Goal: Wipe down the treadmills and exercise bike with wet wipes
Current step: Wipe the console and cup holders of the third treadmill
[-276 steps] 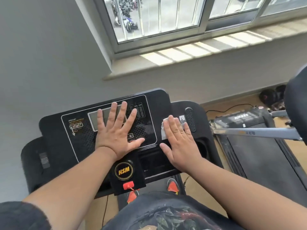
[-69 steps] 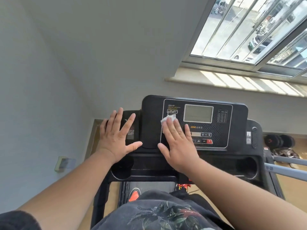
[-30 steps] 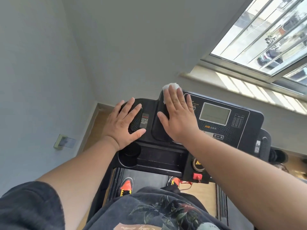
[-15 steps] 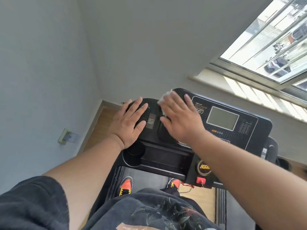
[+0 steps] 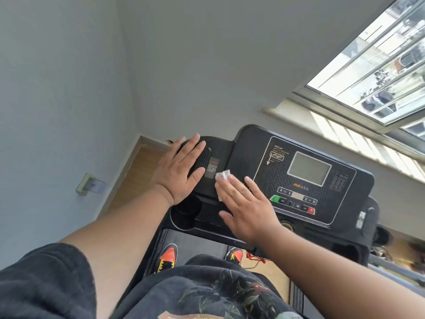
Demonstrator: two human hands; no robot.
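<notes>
head view: right hand (image 5: 247, 207) flat, fingers straight, pressing wet wipe (image 5: 222, 178) onto treadmill console (image 5: 253, 143), frame centre. left hand (image 5: 180, 169) flat, fingers straight, resting on console's left wing, holding nothing. wipe judged light, limp, damp; likely bunches under drag, so pin under flat fingers, not pinch. console rigid, judged smooth; buttons (image 5: 294, 201) near wiping hand risk accidental press. hidden: most of wipe under fingers; belt mostly behind torso; exercise bike not visible; print on console unreadable.

Showing one treadmill console (image 5: 253, 143), one wet wipe (image 5: 222, 174), two hands: left hand (image 5: 178, 171), right hand (image 5: 247, 208). Also showing two orange shoes (image 5: 167, 254), one display screen (image 5: 309, 171), one window (image 5: 377, 58), one wall socket (image 5: 90, 186).
</notes>
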